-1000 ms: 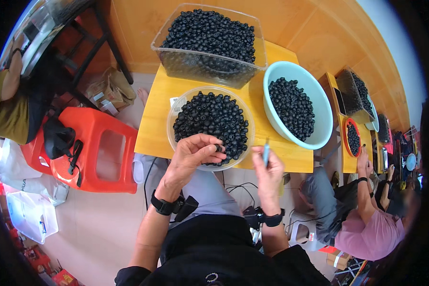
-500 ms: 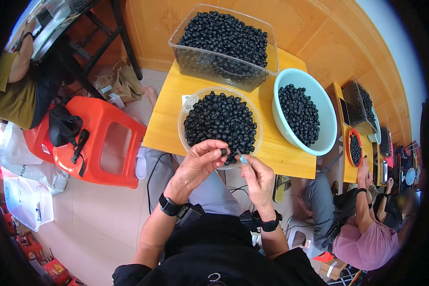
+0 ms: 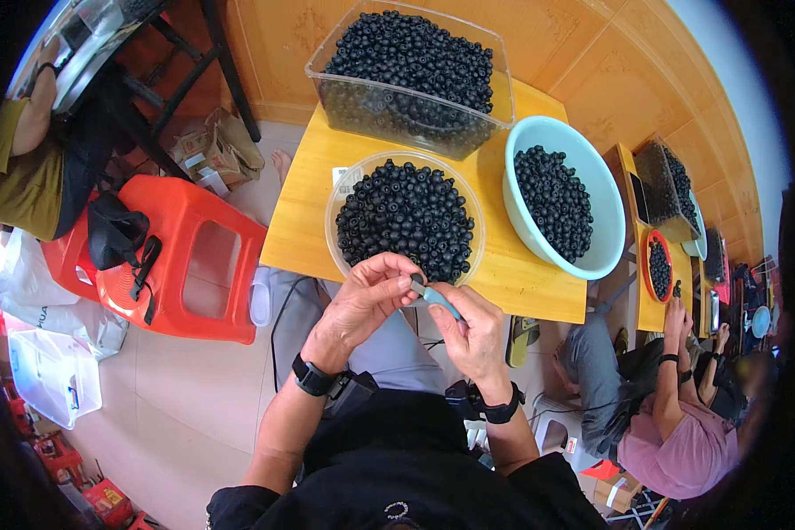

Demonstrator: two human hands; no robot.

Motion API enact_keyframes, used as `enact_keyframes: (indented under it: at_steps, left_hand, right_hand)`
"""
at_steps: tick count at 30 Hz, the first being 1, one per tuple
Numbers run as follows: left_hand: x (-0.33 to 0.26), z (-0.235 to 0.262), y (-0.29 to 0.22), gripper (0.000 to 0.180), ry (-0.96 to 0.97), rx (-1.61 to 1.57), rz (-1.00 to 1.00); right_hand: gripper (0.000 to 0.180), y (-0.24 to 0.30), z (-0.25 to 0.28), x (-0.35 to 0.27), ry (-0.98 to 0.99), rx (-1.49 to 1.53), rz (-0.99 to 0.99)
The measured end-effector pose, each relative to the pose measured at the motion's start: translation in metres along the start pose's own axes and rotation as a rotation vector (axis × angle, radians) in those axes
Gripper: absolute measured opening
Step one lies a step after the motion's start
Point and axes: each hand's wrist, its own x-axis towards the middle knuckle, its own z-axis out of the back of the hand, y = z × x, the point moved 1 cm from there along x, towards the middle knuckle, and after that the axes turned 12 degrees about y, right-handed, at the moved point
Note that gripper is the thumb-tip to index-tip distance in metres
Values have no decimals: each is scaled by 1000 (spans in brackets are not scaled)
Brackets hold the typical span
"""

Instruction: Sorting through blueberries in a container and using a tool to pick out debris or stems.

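Observation:
Between my left hand's [image 3: 362,300] thumb and fingers is one small black bead [image 3: 417,279]. My right hand [image 3: 475,340] grips the light blue handle of a small knife [image 3: 442,305]. Its short grey blade points left and meets the bead. Both hands are over the near rim of a round clear tub [image 3: 330,221], heaped with black beads [image 3: 405,216] that have small holes. Behind it a clear rectangular box [image 3: 468,146] holds many more. To the right, a light blue basin [image 3: 606,216] contains loose beads too.
Everything stands on a yellow wooden table [image 3: 296,234] against a wood-panelled wall. At the left is a red plastic stool [image 3: 181,300] with a black strap on it. Co-workers sit at both sides; a person in pink [image 3: 680,450] works at another table on the right.
The knife has swung so its blade now lies against the bead and more of its handle shows. My view has shifted slightly; the tub and box sit a little higher.

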Motion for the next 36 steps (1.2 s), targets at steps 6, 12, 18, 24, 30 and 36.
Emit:
enact_keyframes:
  at_steps: [6, 12, 18, 24, 30, 36]
  left_hand:
    - [1, 3, -2, 14, 5, -30, 38]
    - [-2, 3, -6, 11, 2, -16, 58]
    - [-10, -2, -14, 11, 125, -10, 56]
    - [-8, 2, -7, 11, -68, 61, 44]
    - [-10, 4, -6, 10, -80, 37, 45]
    - [-9, 2, -8, 11, -65, 24, 19]
  right_hand:
    - [17, -1, 3, 1, 22, -37, 9]
    - [16, -4, 8, 3, 106, 17, -3]
    - [20, -43, 7, 4, -96, -48, -195]
    - [20, -21, 4, 4, -13, 261, -193]
    - [19, 4, 8, 5, 105, 166, -68]
    - [17, 8, 5, 5, 138, 53, -61]
